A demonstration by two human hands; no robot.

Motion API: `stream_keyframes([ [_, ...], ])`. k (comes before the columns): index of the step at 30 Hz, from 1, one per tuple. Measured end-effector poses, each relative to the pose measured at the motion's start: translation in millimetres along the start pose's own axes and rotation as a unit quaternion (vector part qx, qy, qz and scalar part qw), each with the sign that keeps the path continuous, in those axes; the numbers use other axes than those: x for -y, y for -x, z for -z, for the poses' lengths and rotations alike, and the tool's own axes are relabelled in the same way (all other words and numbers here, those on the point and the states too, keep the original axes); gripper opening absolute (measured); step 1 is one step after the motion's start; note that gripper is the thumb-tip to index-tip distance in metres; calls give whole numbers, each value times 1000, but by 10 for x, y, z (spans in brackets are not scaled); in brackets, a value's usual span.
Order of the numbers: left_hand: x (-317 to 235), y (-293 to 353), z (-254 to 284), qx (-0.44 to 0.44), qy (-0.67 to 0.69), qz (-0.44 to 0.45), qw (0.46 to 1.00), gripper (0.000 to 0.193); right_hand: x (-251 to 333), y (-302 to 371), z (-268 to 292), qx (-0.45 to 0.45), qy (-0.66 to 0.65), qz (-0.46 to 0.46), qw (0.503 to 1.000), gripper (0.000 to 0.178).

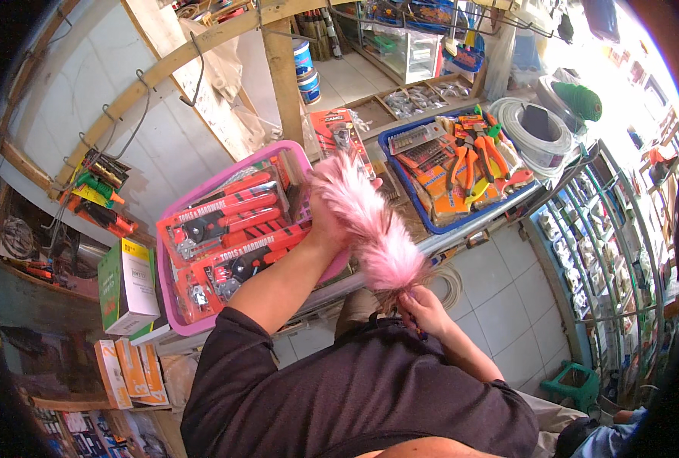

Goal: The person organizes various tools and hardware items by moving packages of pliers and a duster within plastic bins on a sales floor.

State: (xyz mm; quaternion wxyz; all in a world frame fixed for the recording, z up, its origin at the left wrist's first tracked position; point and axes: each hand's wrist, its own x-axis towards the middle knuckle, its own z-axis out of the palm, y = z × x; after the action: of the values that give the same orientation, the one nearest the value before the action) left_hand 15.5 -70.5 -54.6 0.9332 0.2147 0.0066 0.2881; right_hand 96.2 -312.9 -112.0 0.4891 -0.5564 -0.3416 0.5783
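Note:
A fluffy pink feather duster (370, 221) slants across the middle, its head over the counter between two baskets. My right hand (423, 311) is closed around its handle, close to my body. My left hand (328, 220) is by the right side of a pink plastic basket (304, 156); the duster's feathers cover its fingers, so their grip does not show. Red-orange packs of hand tools (236, 221) fill the pink basket. To the right, a blue basket (431, 224) holds pliers (469, 164) with orange handles and other packaged tools.
Coils of white cable (534, 133) lie beyond the blue basket. A wooden tray (389, 114) of small parts is behind it. At left stand a green-and-white box (130, 286) and orange-and-white boxes (130, 372). Wire hooks (194, 69) hang overhead. A green stool (572, 384) stands on the tiled floor.

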Motion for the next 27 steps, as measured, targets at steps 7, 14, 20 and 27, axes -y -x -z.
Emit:
stream_keyframes([
  [7, 22, 68, 217, 74, 63, 13, 995, 65, -51, 47, 100, 43, 81, 11, 996, 32],
  [14, 63, 67, -249, -120, -69, -2, 990, 75, -261, 65, 179, 0, -51, 8, 999, 33],
  [20, -7, 79, -155, -148, -67, 31, 986, 75, -183, 79, 79, 17, -79, 56, 995, 35],
  [27, -103, 94, 266, 151, 56, 54, 985, 67, -264, 156, 70, -20, -109, 25, 994, 32],
])
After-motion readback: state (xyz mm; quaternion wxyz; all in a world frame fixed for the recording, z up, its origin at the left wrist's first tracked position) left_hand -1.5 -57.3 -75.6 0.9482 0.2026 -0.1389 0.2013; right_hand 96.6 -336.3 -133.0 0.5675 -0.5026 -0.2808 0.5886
